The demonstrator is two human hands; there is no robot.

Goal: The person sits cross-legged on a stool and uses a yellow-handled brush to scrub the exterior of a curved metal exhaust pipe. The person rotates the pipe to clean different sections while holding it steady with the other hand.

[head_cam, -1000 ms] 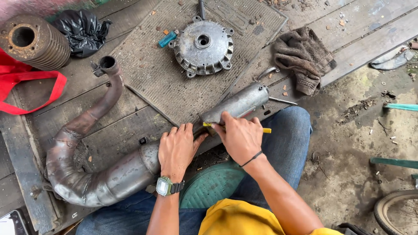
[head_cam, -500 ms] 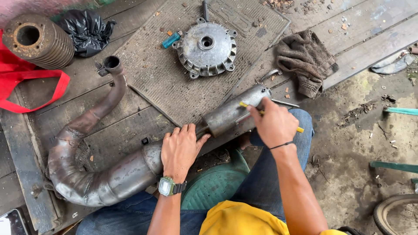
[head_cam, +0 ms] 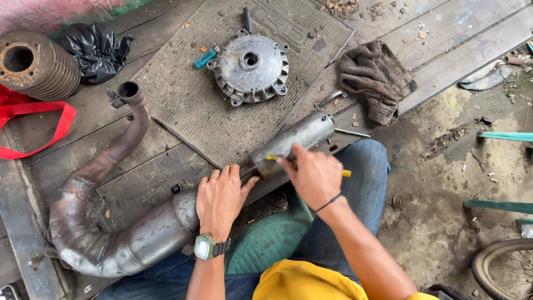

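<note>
The right hand [head_cam: 313, 175], gripping a yellow tool [head_cam: 272, 158], has slid back toward the left hand [head_cam: 221, 197]. That one lies open on the curved, rust-stained grey metal exhaust pipe [head_cam: 122, 244].

A black plastic bag [head_cam: 95, 49], crumpled and bulging, lies at the upper left beside a ribbed rusty cylinder [head_cam: 34, 64]. The left wrist carries a green-cased wristwatch [head_cam: 205, 247] with a small pale rectangular screen. No labels or signs show.
</note>
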